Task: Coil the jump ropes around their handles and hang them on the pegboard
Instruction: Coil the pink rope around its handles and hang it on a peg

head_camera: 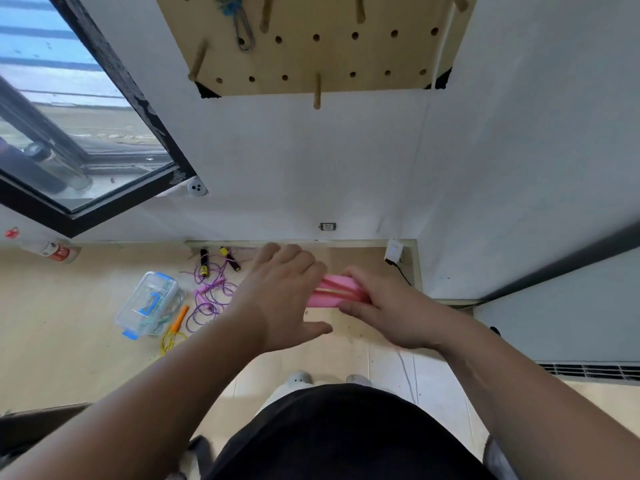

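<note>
Far left, on floor: bottle [52, 251], red label, writing too blurred to read. Clear box [147, 304] with blue clips. Beside it, loose on floor: yellow rope [173, 336], purple rope [211, 299], black handles [204, 261]. Left hand [280, 303] over left end of pink handles [332, 292], thumb spread, grip hidden. Pegboard [311, 57] above on wall. Right hand [388, 313] clasping right end of pink handles, held mid-air.

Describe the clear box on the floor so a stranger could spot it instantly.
Look below the black-framed window, on the tan floor. Left of the tangled purple rope lies the clear box; it alone is see-through, with blue latches.
</note>
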`<state>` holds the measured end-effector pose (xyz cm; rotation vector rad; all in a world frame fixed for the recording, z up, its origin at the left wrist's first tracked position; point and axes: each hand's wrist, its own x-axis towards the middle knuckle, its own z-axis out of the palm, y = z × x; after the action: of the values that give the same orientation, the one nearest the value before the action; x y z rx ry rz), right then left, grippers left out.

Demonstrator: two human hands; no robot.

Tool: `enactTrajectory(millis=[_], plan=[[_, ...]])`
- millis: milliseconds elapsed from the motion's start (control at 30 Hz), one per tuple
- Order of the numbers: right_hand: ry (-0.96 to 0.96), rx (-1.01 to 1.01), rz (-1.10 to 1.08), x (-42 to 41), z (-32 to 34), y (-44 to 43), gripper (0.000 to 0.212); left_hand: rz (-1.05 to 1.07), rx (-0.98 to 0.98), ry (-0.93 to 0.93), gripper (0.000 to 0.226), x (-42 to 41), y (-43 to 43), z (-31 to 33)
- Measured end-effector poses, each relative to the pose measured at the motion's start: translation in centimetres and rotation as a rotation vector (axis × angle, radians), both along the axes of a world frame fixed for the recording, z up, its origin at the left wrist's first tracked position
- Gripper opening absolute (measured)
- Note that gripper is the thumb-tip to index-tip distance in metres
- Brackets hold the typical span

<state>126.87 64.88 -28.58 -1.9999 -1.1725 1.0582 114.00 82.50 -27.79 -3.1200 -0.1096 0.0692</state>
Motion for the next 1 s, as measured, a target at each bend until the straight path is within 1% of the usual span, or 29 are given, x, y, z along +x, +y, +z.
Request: enactTrajectory(millis=[33, 67, 100, 167, 200, 300, 400, 467, 500, 600, 700, 800, 833, 867, 933, 1000], plan=[[-0.013, -0.005, 0.018, 0.4, 0.0, -0.6, 0.023, -0.016, 0.076, 0.052, 0.053, 0.7, -0.9, 0.4], [-0.022, -0.012, 0.032, 0.8, 0.0, -1.3, 0.022, -0.010, 0.101, 0.094, 0.042, 1.3, -1.8, 0.7], [-0.028, -0.014, 0.039, 1.2, 0.0, -2.0, 0.020, 0.015, 0.075, 0.136, 0.037, 1.8, -2.6, 0.9], [-0.017, 0.004, 0.043, 2.0, 0.0, -3.3, 0.018, 0.068, -0.017, 0.218, 0.035, 2.5, -4.0, 1.2], [0.007, 0.026, 0.036, 2.4, 0.1, -4.0, 0.017, 0.086, -0.079, 0.228, 0.034, 2.7, -4.7, 1.3], [0.083, 0.105, -0.006, 3.5, 0.4, -5.7, 0.016, 0.133, -0.274, 0.201, 0.029, 3.0, -6.5, 1.4], [0.053, 0.130, -0.010, 4.0, 0.1, -6.5, 0.019, 0.229, -0.435, 0.205, 0.025, 3.0, -7.4, 1.5], [0.050, 0.129, 0.003, 4.1, -0.2, -6.5, 0.019, 0.292, -0.492, 0.186, 0.023, 3.1, -7.8, 1.6], [0.046, 0.123, 0.009, 4.0, -0.2, -6.5, 0.022, 0.313, -0.478, 0.178, 0.022, 3.3, -8.0, 1.7], [0.025, 0.125, 0.015, 3.9, -0.4, -6.3, 0.037, 0.384, -0.318, 0.231, 0.017, 4.0, -8.6, 1.8], [-0.003, 0.121, -0.001, 3.9, -1.0, -6.2, 0.043, 0.387, -0.201, 0.287, 0.016, 4.6, -9.0, 2.2], [-0.175, 0.046, 0.028, 4.0, -1.3, -6.3, 0.067, 0.388, -0.135, 0.322, 0.015, 5.0, -9.3, 2.5], [-0.240, 0.017, 0.047, 4.1, -1.2, -6.3, 0.071, 0.384, -0.113, 0.330, 0.016, 5.1, -9.4, 2.5], [-0.297, -0.001, 0.062, 4.2, -1.2, -6.4, 0.071, 0.375, -0.089, 0.334, 0.017, 5.2, -9.4, 2.5], [-0.393, 0.008, 0.102, 4.4, -0.9, -6.6, 0.060, 0.370, -0.066, 0.347, 0.021, 5.3, -9.3, 2.4], [-0.476, 0.021, 0.151, 4.4, -0.7, -6.9, 0.051, 0.373, -0.091, 0.373, 0.022, 5.4, -9.2, 2.6]])
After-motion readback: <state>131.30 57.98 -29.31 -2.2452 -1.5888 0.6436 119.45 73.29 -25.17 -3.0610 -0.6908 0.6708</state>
